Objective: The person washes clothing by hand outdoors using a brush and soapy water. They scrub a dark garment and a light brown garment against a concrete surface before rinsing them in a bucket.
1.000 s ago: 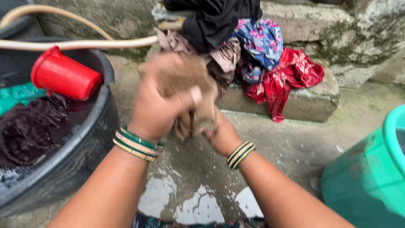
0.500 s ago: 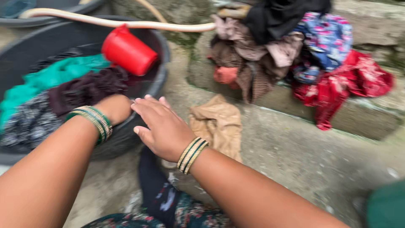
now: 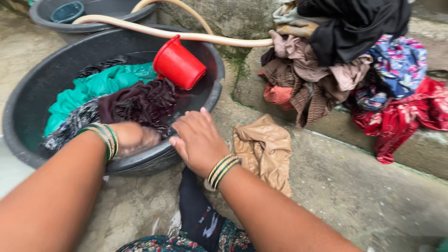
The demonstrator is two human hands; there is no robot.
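Observation:
My left hand [image 3: 135, 138] is dipped inside the big black tub [image 3: 28, 98], in the water beside a dark maroon cloth [image 3: 140, 102]; whether it grips anything I cannot make out. My right hand [image 3: 198, 140] hovers over the tub's near rim, fingers spread, holding nothing. Green and gold bangles ring both wrists. A wrung tan cloth [image 3: 266, 149] lies on the wet concrete just right of my right hand. In the tub also lie a teal cloth [image 3: 98, 84], a black patterned cloth [image 3: 70, 123] and a tipped red mug [image 3: 179, 63].
A cream hose [image 3: 186, 35] runs across the tub's far rim. A second dark tub [image 3: 93, 11] stands behind. A heap of clothes [image 3: 345, 65], brown, black, blue floral and red, sits on a stone step [image 3: 420, 149] at the right.
A second ago both hands wrung the tan cloth in the air. It now lies on the concrete, and both hands have moved left to the tub, the left one into the water.

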